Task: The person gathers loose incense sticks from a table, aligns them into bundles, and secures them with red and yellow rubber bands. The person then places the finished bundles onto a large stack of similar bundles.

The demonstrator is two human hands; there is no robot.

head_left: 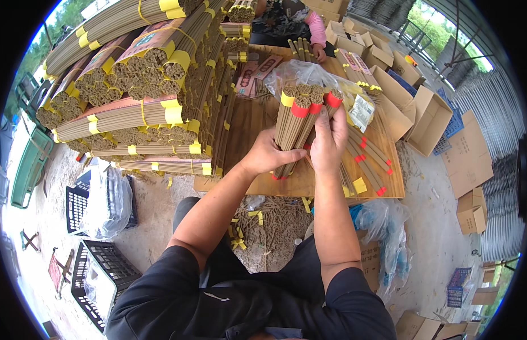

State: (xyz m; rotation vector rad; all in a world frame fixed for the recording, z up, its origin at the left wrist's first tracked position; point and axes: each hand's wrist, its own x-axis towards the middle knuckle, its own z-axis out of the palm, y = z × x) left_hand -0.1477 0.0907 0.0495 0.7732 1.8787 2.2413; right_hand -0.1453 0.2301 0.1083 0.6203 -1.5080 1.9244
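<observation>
Between my two hands several bundles of brown incense sticks (294, 127) stand nearly upright above the wooden table. Red and yellow paper bands wrap their upper ends. My left hand (266, 153) grips them low down from the left side, with the thumb across the front. My right hand (329, 141) is closed round the right side, its fingers pointing up along the sticks to the red band. Right of the hands, more red-banded incense bundles (368, 161) lie on the table (382, 184). A yellow paper strip (359, 185) rests near the table's front edge.
A tall stack of yellow-banded incense bundles (144, 116) rises at the left. Behind my hands lies clear plastic wrapping (300, 72). Across the table another person's hand (319, 53) is near some sticks. Cardboard boxes (427, 120) stand right; black crates (96, 277) sit lower left.
</observation>
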